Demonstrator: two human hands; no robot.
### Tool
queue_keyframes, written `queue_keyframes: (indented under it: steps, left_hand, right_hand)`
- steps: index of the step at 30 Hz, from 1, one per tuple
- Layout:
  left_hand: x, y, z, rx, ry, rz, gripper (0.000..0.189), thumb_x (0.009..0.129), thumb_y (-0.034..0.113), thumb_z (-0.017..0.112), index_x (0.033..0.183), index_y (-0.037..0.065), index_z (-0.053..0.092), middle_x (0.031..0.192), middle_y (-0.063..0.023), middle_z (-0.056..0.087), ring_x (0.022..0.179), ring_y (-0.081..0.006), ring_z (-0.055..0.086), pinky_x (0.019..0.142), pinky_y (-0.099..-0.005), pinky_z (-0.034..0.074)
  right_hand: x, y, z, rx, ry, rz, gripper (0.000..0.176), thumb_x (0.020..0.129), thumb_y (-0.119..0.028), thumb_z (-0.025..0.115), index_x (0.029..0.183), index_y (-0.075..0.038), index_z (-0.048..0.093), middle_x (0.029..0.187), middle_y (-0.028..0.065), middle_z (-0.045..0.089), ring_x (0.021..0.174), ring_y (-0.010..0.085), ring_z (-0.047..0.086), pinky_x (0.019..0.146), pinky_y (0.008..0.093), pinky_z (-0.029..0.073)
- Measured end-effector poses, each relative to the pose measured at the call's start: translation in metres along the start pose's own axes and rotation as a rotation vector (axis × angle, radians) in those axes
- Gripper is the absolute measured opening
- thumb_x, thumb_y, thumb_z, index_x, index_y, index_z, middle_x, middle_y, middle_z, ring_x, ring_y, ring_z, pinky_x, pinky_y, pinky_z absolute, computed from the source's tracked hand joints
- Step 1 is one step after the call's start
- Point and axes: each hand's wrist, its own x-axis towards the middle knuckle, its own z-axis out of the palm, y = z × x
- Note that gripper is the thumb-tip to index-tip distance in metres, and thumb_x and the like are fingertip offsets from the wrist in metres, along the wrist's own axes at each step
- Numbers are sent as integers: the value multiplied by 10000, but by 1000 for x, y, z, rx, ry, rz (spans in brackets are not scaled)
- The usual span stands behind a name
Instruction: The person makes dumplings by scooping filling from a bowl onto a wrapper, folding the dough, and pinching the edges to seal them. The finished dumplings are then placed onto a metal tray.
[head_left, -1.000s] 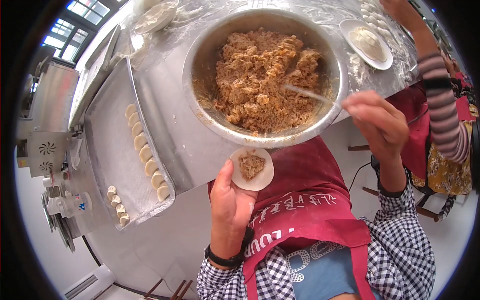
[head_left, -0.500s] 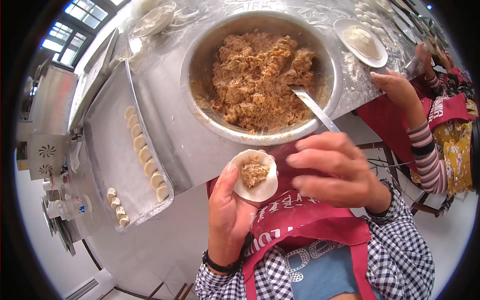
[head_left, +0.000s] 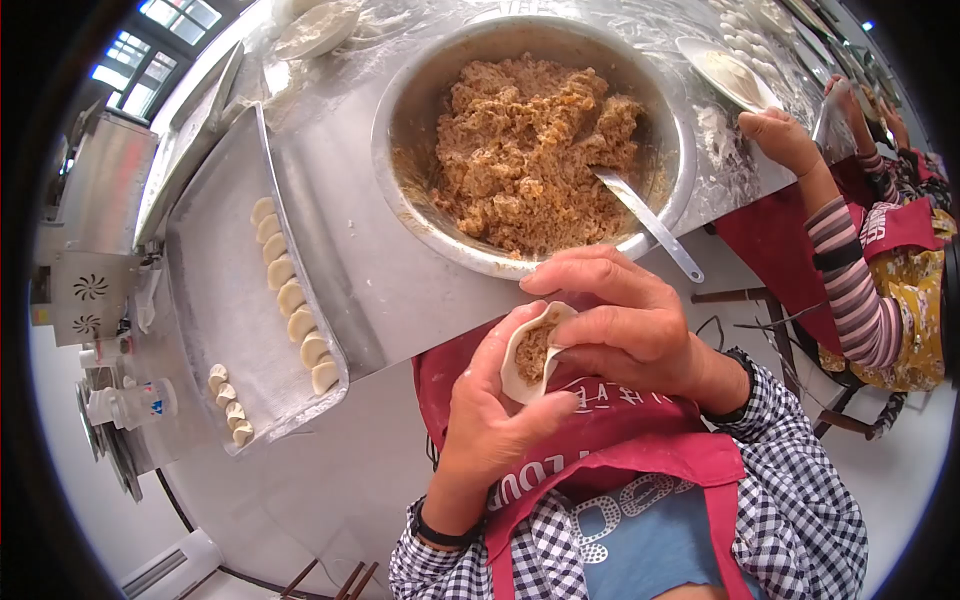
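Observation:
A round dumpling wrapper (head_left: 513, 378) with brown filling is bent into a cup in front of my apron. My left hand (head_left: 490, 410) cradles it from below and the side, with the thumb along its near edge. At the right edge of the dough, my right hand (head_left: 630, 320) grips the rim between thumb and fingers. Just beyond both hands stands a big metal bowl (head_left: 390, 170) of minced filling (head_left: 530, 150). A metal spoon or spatula (head_left: 655, 225) leans in it, its handle over the near right rim and its tip buried.
On the left a metal tray (head_left: 335, 365) holds a row of finished dumplings (head_left: 290, 297) and several smaller ones at its near corner. A co-worker's hand (head_left: 785, 140) touches a white plate (head_left: 722, 75) at the right. Flour and dough pieces (head_left: 752, 45) lie farther back.
My right hand has come left from beside the spoon handle onto the wrapper. The wrapper has gone from nearly flat to folded upward. The co-worker's hand has tipped the white plate.

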Motion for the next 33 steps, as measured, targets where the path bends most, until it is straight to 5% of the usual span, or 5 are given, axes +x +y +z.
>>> queue_keyframes:
  steps: [6,9,16,33]
  left_hand:
    - [3,-2,1,540,82,235,500,759,-29,629,1230,-14,460,1192,-112,541,1066,-156,539,907,-277,433]
    - [4,-3,-1,504,120,312,382,799,-28,607,1170,-17,518,1140,-121,575,1024,-169,566,881,-275,453]
    - [1,5,0,-114,150,332,291,820,15,615,1103,-7,549,1141,-139,560,1006,-192,567,890,-299,462]
    - [10,-13,8,-51,235,423,391,791,95,658,1137,-1,504,1167,-150,535,1044,-225,550,885,-318,480]
  right_hand:
    - [7,-2,6,1,16,0,132,626,-50,687,720,-35,595,1042,125,595,930,290,582,769,364,477]
    - [11,-1,9,35,60,-11,145,646,-39,684,767,-28,606,1036,138,595,915,282,590,761,356,480]
    - [7,-1,10,180,192,138,167,709,-40,695,844,4,607,1026,175,586,897,247,600,717,314,497]
    - [6,-5,21,114,268,12,213,667,-52,706,834,11,590,1008,172,587,861,275,603,710,337,499]
